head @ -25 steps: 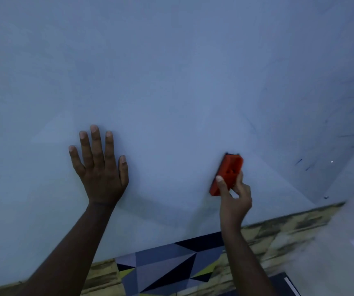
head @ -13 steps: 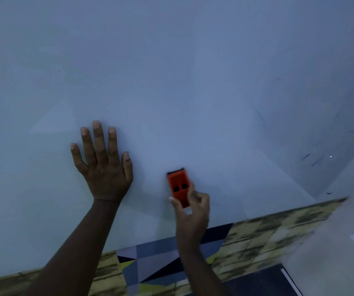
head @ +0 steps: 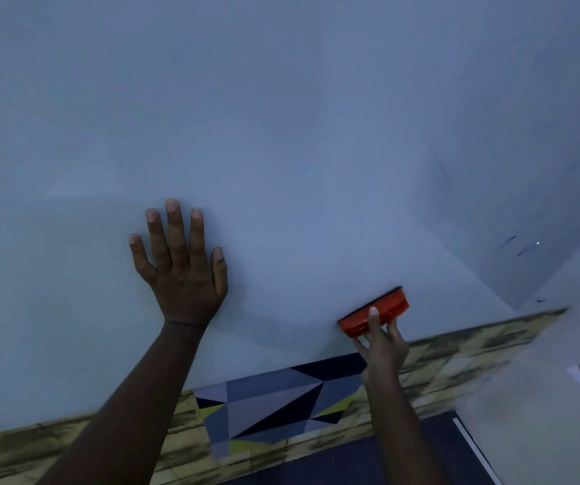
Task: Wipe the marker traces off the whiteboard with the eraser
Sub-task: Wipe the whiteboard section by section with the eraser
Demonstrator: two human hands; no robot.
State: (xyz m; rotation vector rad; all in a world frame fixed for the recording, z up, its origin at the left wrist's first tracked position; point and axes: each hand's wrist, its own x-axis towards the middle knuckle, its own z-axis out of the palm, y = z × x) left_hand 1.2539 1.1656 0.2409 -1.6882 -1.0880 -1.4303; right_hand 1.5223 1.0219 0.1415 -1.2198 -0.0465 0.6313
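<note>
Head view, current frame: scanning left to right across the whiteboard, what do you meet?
Left hand pressed flat on the whiteboard → orange eraser held against the board by the right hand → blue marker traces near the board's right edge.

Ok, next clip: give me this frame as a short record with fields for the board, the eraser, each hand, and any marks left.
surface: whiteboard, fills most of the view
tool: orange eraser, against the board near its lower edge, tilted
right hand: right hand grips the eraser from below
left hand: left hand pressed flat on the board, fingers spread
marks left: blue marker traces, up and right of the eraser
floor: patterned mat below the board
</note>
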